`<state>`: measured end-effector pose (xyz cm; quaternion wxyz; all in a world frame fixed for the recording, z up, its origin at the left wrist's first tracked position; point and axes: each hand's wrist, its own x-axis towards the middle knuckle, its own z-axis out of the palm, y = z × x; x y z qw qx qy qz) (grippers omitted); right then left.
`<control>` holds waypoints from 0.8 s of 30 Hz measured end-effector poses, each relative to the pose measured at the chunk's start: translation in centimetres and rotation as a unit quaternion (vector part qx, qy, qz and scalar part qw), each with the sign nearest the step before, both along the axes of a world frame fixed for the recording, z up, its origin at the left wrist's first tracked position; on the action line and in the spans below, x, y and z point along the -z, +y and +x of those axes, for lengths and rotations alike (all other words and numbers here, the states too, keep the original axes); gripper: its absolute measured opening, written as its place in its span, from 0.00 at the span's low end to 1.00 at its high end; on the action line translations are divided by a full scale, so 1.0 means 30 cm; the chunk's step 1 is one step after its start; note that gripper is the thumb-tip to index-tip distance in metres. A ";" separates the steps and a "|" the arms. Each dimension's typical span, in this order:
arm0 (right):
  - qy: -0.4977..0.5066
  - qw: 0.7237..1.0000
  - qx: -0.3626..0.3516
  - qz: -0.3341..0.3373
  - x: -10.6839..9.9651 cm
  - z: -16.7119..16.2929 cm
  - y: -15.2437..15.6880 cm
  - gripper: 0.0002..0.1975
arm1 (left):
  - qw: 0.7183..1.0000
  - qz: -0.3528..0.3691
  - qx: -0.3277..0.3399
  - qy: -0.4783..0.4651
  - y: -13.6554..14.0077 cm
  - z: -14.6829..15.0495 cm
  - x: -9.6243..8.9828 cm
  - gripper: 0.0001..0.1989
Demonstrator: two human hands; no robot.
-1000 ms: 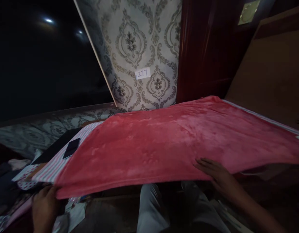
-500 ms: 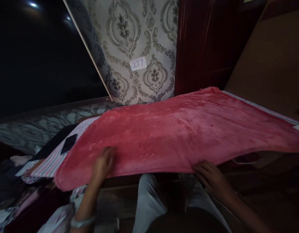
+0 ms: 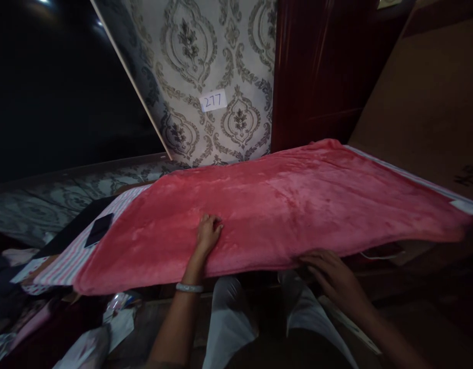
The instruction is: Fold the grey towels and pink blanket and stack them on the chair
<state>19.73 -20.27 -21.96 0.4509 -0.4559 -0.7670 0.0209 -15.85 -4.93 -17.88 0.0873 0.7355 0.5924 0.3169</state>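
A pink-red plush blanket (image 3: 251, 205) lies spread over the table in front of me. On top of its near left part rests my left hand (image 3: 208, 231), fingers loosely bent and a little apart, with none of the cloth gathered in them. My right hand (image 3: 328, 269) is at the blanket's near edge, right of centre. Its fingers lie over the edge and the thumb sits lower, at the front, so the hem appears held between them. The fingertips are dim and slightly blurred.
Past the blanket's left side shows a striped cloth (image 3: 63, 264) with a dark phone (image 3: 99, 230) on it. A large black screen (image 3: 67, 87) stands behind at left. A card marked 277 (image 3: 213, 100) is on the patterned wall. Clothes (image 3: 40, 328) are heaped at lower left.
My left hand has moved right and farther from me across the blanket. The right hand stays at the near edge. The view has shifted slightly.
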 end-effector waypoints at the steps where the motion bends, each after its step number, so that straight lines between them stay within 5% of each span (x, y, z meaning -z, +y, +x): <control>1: 0.006 1.000 -0.007 -0.001 0.002 -0.014 0.003 0.13 | 1.000 -0.002 0.001 -0.001 -0.003 0.004 -0.004 0.04; 8: 0.013 0.999 -0.028 -0.041 0.003 -0.043 0.004 0.14 | 0.998 -0.017 -0.013 -0.061 0.007 0.023 -0.038 0.14; 17: 0.030 0.997 0.029 -0.071 -0.068 0.099 0.063 0.15 | 0.985 -0.059 -0.013 -0.161 0.062 0.035 -0.109 0.23; 20: 0.039 0.997 0.047 -0.056 -0.099 0.177 0.127 0.14 | 0.996 -0.046 -0.008 -0.077 0.123 0.113 -0.123 0.28; 24: 0.010 0.992 0.107 -0.059 -0.131 0.271 0.257 0.15 | 0.988 -0.013 0.039 0.147 0.164 0.275 -0.124 0.31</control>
